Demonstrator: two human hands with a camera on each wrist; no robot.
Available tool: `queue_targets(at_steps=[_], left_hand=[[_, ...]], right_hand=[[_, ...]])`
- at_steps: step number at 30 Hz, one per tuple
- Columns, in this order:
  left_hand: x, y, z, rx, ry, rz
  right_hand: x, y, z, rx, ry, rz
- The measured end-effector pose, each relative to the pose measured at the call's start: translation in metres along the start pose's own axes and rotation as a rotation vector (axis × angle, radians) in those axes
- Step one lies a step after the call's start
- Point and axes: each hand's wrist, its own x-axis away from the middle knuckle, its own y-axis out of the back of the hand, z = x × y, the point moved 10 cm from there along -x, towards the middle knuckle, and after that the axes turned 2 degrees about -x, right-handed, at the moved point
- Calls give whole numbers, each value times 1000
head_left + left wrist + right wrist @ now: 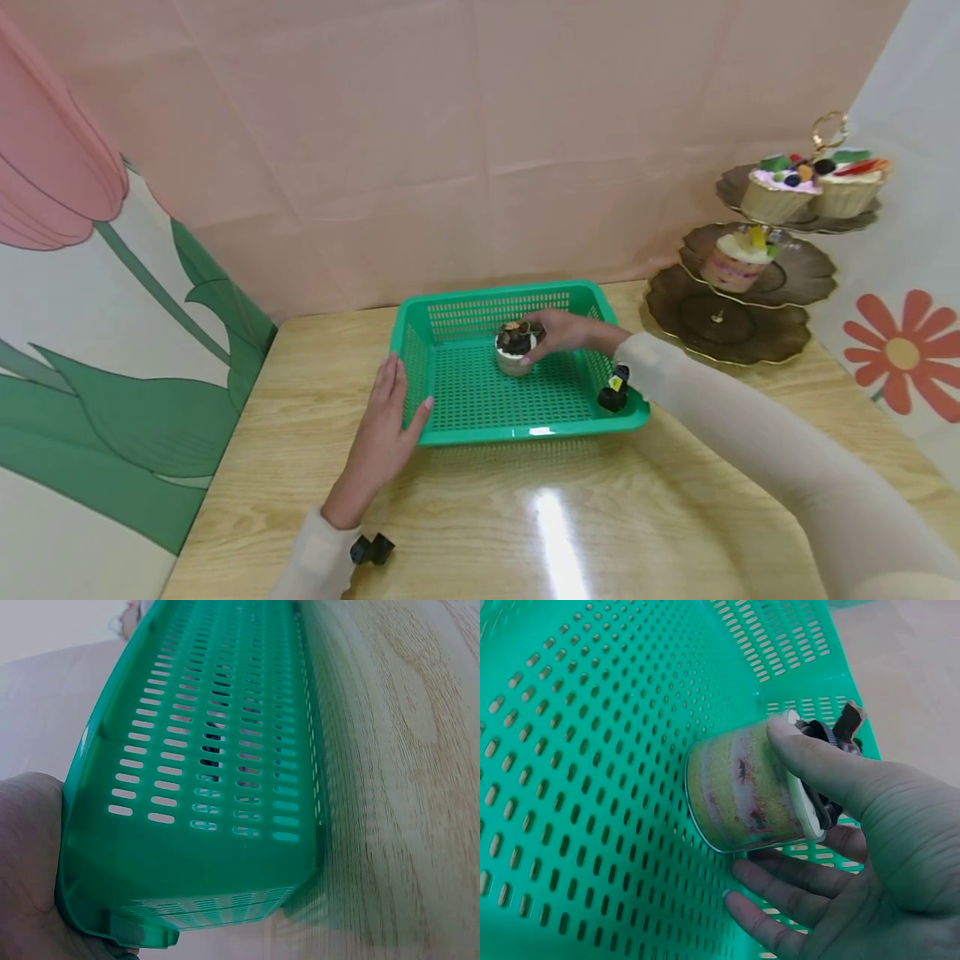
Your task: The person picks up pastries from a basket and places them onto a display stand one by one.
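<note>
A person stood at a wooden table [300, 467], both arms in pale sleeves. Their right hand [564, 331] reached into a green perforated plastic basket [525, 433] and curled around a dessert cup [515, 348], thumb over its rim and fingers cupping its far side. The right wrist view showed the cup's layered cream and pink sides and its dark chocolate topping; its base looked to be at or just above the basket floor, though I could not tell whether it was touching. The cup was the only dessert in the basket.

The left hand [382, 425] lay flat, fingers straight, palm pressed against the basket's nearest side wall, steadying it without gripping.

Beyond the right hand, well apart from the basket, stood a three-tier dark serving stand [731, 329] with gold edging. Two cupcakes [813, 190] sat on its top tier, one layered dessert [737, 260] on the middle tier, and the bottom tier was bare. Judging by this, three desserts were placed and one remained in the basket, in the person's grasp.
</note>
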Motion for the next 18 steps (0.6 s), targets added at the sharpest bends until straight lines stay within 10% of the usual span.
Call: queue_targets(at_steps=[18], left_hand=[[0, 0, -1, 6, 1, 1]], right_hand=[[-2, 11, 5, 56, 43, -96]])
